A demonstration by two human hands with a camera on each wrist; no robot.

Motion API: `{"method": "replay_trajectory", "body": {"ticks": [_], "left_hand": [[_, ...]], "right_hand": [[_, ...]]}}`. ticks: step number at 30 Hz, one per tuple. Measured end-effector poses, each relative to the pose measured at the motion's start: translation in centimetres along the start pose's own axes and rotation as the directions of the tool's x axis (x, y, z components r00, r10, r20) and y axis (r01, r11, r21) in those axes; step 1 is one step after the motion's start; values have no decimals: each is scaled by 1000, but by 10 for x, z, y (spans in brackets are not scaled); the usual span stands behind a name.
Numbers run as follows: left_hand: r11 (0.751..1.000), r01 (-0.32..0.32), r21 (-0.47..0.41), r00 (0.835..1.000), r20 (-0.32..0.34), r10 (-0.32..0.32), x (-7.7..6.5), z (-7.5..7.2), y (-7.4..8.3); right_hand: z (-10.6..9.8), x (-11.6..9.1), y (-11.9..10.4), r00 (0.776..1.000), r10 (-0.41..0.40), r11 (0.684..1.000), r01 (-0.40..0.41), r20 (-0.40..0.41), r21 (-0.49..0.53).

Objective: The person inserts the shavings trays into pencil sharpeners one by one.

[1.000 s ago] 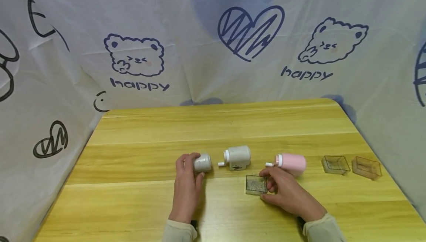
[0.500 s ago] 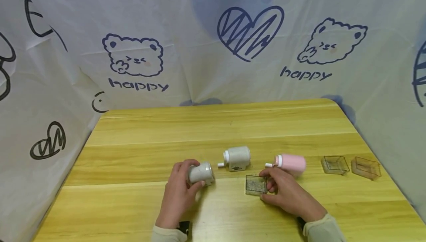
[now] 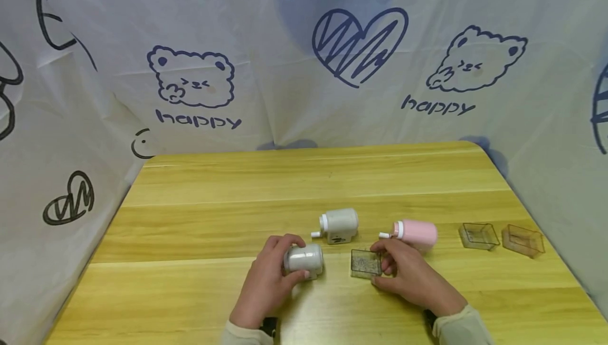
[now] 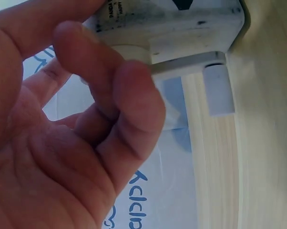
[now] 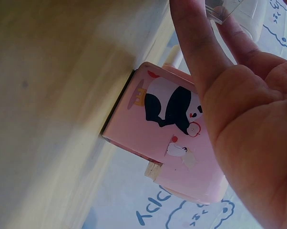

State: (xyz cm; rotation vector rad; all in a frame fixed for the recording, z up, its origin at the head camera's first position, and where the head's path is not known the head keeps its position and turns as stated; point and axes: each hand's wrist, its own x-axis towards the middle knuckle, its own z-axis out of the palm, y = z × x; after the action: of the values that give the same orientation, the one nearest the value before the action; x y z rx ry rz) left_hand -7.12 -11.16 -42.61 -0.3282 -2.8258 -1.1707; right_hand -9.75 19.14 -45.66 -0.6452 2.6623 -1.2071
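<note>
A person's left hand (image 3: 268, 281) curls round a white pencil sharpener (image 3: 304, 259), its long axis lying crosswise on the table (image 3: 190, 218). At three o'clock from it, the right hand (image 3: 408, 279) pinches a clear tray (image 3: 366, 264) speckled with dark dust. A second white sharpener (image 3: 338, 224) lies at twelve o'clock, a pink sharpener (image 3: 415, 233) beside it, and two clear trays (image 3: 478, 235) sit further right.

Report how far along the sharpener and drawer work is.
Done: nothing looks assembled. In hand: left hand grips a white sharpener; right hand pinches a clear drawer, apart. Left: white sharpener on the table, pink sharpener, two loose drawers.
</note>
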Motion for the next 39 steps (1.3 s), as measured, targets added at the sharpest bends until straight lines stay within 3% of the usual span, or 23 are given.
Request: {"method": "replay_trajectory", "body": {"ticks": [10,17,27,39], "left_hand": [[999,41,-30,999,33,-40,1,1,0],[998,4,-63,995,99,3,1,1,-2],[993,-37,-111,990,133,52,2,6,-1],[994,8,-111,983,185,13,1,6,0]], "right_hand": [[1,1,-1,1000,-5,1000,5,8,8],[1,2,-2,1000,-10,1000,10,6,4],[2,1,-3,1000,-30,999,30,5,21],[6,3,-7,999,-49,998,49,12,37]]}}
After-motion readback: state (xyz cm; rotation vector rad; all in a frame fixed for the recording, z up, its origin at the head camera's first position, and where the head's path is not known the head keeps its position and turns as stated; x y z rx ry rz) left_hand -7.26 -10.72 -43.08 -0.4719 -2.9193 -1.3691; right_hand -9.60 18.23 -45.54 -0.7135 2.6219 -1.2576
